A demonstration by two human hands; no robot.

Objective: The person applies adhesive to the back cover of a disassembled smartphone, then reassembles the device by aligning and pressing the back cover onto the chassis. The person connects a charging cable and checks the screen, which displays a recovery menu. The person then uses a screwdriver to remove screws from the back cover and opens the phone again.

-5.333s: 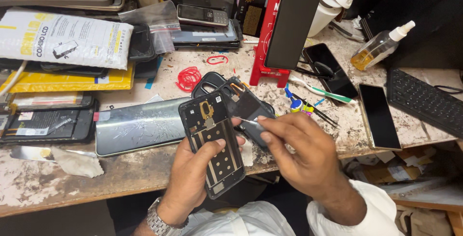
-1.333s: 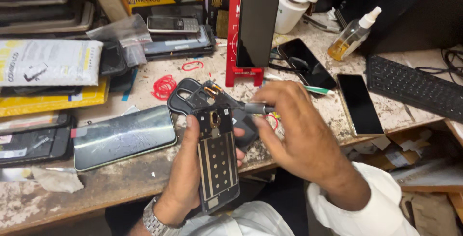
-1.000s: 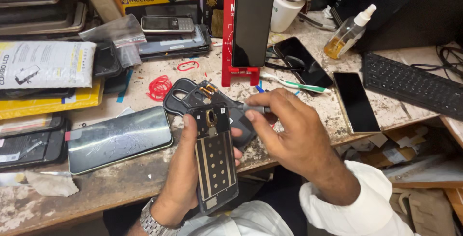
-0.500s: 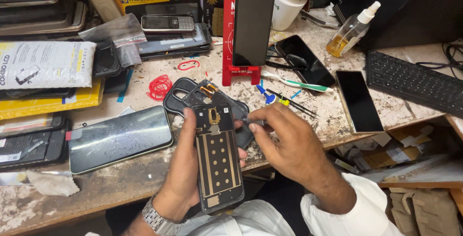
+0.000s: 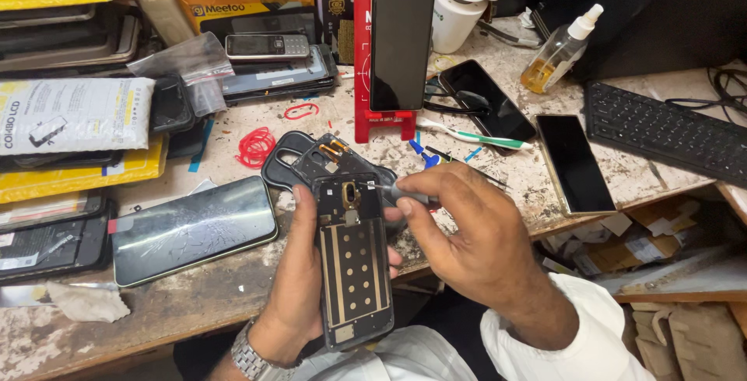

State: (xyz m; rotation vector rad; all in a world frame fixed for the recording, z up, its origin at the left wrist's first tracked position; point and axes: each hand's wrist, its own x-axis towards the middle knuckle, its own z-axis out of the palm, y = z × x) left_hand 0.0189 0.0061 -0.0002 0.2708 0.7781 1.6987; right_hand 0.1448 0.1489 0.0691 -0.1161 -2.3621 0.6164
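Black plastic and gold contacts fill the middle of my view: an opened phone [image 5: 354, 260], back cover off, stands nearly upright in my left hand [image 5: 299, 280]. That hand wraps it from behind and from the left, thumb along the left edge, fingertips showing past the right edge, so the grip is closed firmly around the phone's body. The phone sits above the front edge of the workbench [image 5: 194, 311], held clear of its surface.

My right hand [image 5: 467, 237] comes in from the right and pinches a small grey-handled screwdriver [image 5: 397, 192] between thumb and forefinger. Its thin tip points left and meets the phone's upper part, just beside the gold-rimmed camera opening. So the phone lies directly left of and slightly below my right fingers, touching the tool rather than the hand itself.

Behind the phone, a dark back cover [image 5: 311, 159] lies flat on the bench. To the left rests a phone with a cracked screen [image 5: 194, 229], and beyond it a coil of red wire [image 5: 255, 147]. A red stand [image 5: 366, 54] props another phone upright further back, and a dark phone [image 5: 576, 163] lies on the bench to the right, near a black keyboard [image 5: 661, 128].
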